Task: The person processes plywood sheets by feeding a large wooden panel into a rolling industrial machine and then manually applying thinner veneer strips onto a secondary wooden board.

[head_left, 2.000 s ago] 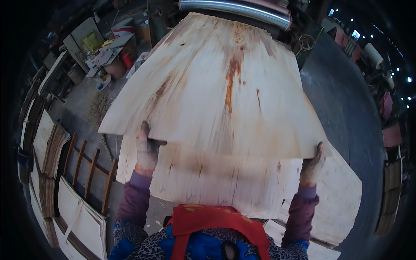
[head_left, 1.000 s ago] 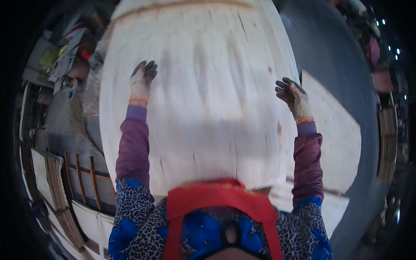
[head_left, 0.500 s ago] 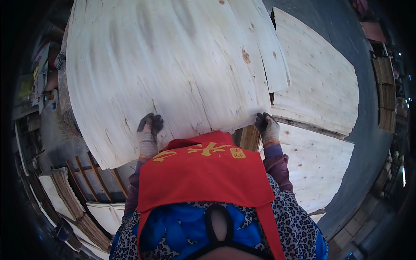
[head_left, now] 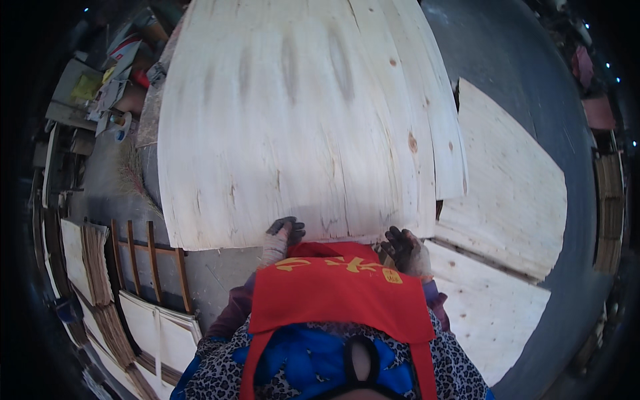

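A: Biggest thing first?
B: Wood sheet [head_left: 280, 147]. Thin, pale cream, a few grey elongated smudges toward the far part, fine dark splits and streaks near the close edge.
A: Where is it?
B: Straight ahead of the person, near edge just beyond the apron. Support underneath is hidden.
A: Against the fingers?
B: Nearly all of it lies beyond them. Left fingers [head_left: 291, 222] overlap the near edge, right of its middle; right fingers [head_left: 395, 236] are at that edge too, close to the right corner.
A: Direction?
B: Grain runs away from the person; near edge goes left to right. Far end is cut off by the top of the view, so can't settle the long axis.
A: Next size down?
B: Two pale panels [head_left: 500, 187] at the right, one beyond the other. Then the red apron [head_left: 340, 293], yellow marks on it.
A: Hands?
B: Left hand [head_left: 283, 237] and right hand [head_left: 407, 252], dark-tipped, fingers bent. Pinching the edge or only resting? Can't tell for either.
A: Smallest?
B: Brown knot [head_left: 413, 142], right part of the sheet.
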A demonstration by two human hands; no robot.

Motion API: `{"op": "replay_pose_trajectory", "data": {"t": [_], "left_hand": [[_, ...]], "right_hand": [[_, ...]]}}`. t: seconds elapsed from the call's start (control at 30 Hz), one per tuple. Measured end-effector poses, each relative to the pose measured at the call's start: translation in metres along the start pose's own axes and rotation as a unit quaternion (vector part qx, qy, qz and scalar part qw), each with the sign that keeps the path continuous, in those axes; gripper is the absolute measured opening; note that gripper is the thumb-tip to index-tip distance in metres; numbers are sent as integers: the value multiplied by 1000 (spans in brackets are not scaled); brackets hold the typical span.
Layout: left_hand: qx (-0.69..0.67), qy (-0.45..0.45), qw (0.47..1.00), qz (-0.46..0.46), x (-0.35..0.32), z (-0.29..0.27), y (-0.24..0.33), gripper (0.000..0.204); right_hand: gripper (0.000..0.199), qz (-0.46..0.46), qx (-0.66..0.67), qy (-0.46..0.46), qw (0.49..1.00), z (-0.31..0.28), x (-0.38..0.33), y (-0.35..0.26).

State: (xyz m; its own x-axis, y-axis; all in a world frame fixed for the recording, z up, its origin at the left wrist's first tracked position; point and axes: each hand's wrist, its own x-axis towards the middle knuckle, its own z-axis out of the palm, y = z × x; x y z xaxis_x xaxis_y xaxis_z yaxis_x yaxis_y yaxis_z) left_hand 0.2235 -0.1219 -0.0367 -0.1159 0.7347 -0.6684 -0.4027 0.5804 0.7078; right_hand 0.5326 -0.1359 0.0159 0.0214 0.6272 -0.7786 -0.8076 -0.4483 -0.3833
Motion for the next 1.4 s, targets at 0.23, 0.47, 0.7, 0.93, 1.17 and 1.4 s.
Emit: {"op": "replay_pose_trajectory", "data": {"t": [0.23, 0.47, 0.7, 0.93, 1.17, 1.4], "left_hand": [[20, -14, 1000, 14, 0, -3, -2, 25], [103, -3, 989, 108, -12, 8, -2, 19], [448, -97, 680, 572, -23, 104, 79, 40], [406, -202, 662, 597, -30, 148, 125, 39], [310, 184, 878, 315, -48, -26, 29, 35], [-257, 12, 965, -40, -74, -95, 14, 69]], "right_hand": [[16, -144, -503, 1, 852, -18, 27, 5], [17, -73, 27, -20, 997, -1, -3, 8], [55, -254, -291, -133, 913, 39, -34, 10], [42, -279, -307, -121, 902, 72, -17, 9], [43, -280, -177, -125, 935, 114, -84, -48], [62, -322, -194, -147, 915, 92, -80, -79]]}}
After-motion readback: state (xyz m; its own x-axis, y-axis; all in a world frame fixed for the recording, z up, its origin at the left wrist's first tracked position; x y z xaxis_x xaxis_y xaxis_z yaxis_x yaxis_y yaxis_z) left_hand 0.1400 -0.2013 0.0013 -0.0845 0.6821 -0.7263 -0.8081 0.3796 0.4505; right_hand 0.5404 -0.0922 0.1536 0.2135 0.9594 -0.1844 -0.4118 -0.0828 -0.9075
